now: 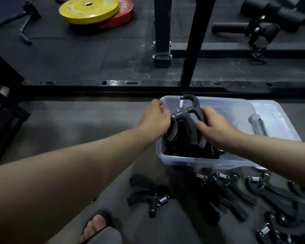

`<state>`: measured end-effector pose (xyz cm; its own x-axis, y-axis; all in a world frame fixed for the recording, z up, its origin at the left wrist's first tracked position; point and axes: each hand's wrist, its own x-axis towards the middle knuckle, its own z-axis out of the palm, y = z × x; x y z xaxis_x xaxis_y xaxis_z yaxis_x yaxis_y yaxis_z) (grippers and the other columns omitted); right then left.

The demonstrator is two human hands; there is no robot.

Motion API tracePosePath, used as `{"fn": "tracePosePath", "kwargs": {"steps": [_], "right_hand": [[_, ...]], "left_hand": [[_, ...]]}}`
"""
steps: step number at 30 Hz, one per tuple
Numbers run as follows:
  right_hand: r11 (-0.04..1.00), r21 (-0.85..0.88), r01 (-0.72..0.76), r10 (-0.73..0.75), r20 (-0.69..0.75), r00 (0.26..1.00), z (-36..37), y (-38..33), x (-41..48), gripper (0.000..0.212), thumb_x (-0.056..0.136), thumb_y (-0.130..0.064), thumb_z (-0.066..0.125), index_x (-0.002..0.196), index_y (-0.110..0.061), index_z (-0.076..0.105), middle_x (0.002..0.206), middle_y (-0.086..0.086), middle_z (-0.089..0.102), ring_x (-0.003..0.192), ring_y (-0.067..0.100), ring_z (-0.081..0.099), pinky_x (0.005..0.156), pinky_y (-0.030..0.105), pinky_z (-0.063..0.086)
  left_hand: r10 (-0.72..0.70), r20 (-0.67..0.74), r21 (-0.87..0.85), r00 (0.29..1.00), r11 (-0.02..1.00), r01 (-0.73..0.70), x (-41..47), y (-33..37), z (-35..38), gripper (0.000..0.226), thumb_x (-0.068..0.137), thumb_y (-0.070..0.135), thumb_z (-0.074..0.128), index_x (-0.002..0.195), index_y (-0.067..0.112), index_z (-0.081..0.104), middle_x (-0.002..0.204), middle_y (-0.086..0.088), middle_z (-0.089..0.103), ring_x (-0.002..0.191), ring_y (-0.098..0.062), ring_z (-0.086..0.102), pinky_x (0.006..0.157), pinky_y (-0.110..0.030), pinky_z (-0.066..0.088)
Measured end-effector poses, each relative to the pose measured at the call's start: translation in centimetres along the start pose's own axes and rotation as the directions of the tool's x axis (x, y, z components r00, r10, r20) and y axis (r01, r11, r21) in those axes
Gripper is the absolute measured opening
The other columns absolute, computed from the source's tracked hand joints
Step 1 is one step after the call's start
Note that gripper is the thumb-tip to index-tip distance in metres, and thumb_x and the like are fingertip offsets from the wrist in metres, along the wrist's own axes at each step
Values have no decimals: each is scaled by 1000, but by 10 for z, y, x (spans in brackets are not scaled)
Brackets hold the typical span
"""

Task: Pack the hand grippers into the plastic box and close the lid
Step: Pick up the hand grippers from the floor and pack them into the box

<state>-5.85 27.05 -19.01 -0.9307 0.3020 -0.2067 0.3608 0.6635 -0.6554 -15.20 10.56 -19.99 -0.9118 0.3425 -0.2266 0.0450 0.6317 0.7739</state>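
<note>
Both wrapped on one hand gripper — left hand, right hand — over the plastic box; left standing tall, it could block the lid.

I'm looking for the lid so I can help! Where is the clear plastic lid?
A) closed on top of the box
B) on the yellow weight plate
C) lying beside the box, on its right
C: the clear plastic lid lies at the right side of the open clear plastic box, not on top of it.
</note>
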Motion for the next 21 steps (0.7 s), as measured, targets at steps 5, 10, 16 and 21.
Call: {"fn": "tracePosePath", "kwargs": {"steps": [5,10,16,21], "right_hand": [[978,-42,-205,204,-44,978,-23,46,15,15,96,-28,52,108,-19,53,97,6,62,87,25,55,71,29,35],[945,-48,-323,325,35,945,-14,68,20,12,94,-19,50,88,-14,57,89,11,63,83,28,58,68,31,41],[914,10,-405,405,27,914,5,75,32,17,93,-12,45,99,-3,58,96,18,64,86,31,61,67,31,46],[907,-21,-420,420,77,904,10,74,34,17,97,-10,38,107,-2,48,88,18,58,72,27,56,55,28,43]], "left_hand": [[271,184,415,945,850,-324,-5,-34,17,50,97,21,42,144,9,33,162,-5,10,143,-24,20,113,-37,22],[274,178,470,945,821,-326,-5,-48,26,55,98,25,39,149,10,25,163,0,-5,149,-24,5,119,-41,16],[265,133,462,955,836,-297,-5,-41,25,58,96,23,40,150,10,23,163,0,2,148,-18,7,119,-37,15],[246,119,438,962,856,-273,1,-31,25,59,97,20,37,152,11,18,163,0,1,149,-15,1,120,-36,13]]}}
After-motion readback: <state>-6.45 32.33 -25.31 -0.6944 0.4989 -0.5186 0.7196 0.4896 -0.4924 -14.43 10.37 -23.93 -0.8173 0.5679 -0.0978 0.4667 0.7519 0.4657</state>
